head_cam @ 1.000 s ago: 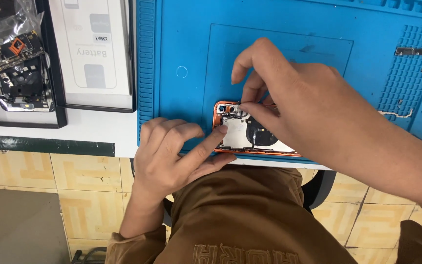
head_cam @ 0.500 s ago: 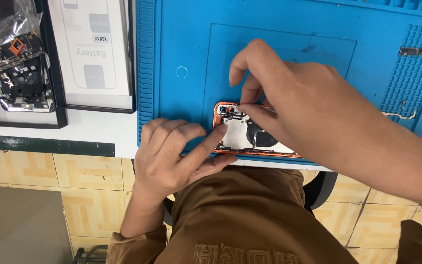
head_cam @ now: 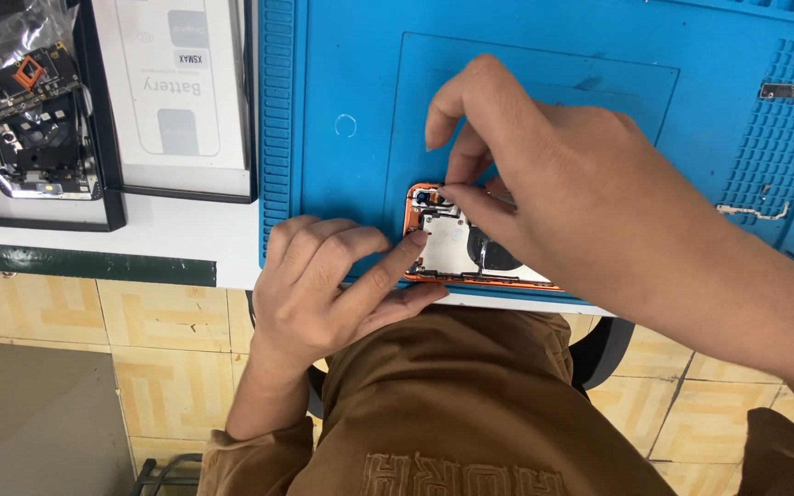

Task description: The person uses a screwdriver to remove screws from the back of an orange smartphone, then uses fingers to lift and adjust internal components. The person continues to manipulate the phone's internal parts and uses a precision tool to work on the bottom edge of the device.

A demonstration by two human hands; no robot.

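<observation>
Blue mat [head_cam: 342, 83]: opened orange phone [head_cam: 457, 248], left hand [head_cam: 323, 285] steadying, right hand [head_cam: 544, 202] pinching inside.

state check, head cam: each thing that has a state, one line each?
opened phone: back off, insides exposed, flat at the mat's near edge
left hand: index finger pressed on the phone's left end
right hand: fingertips pinched over the phone's top corner; whether they hold a part cannot be told
blue mat: flat on the bench
white battery box: lying flat, closed
bagged phone parts: in a clear bag, on a tray
</observation>
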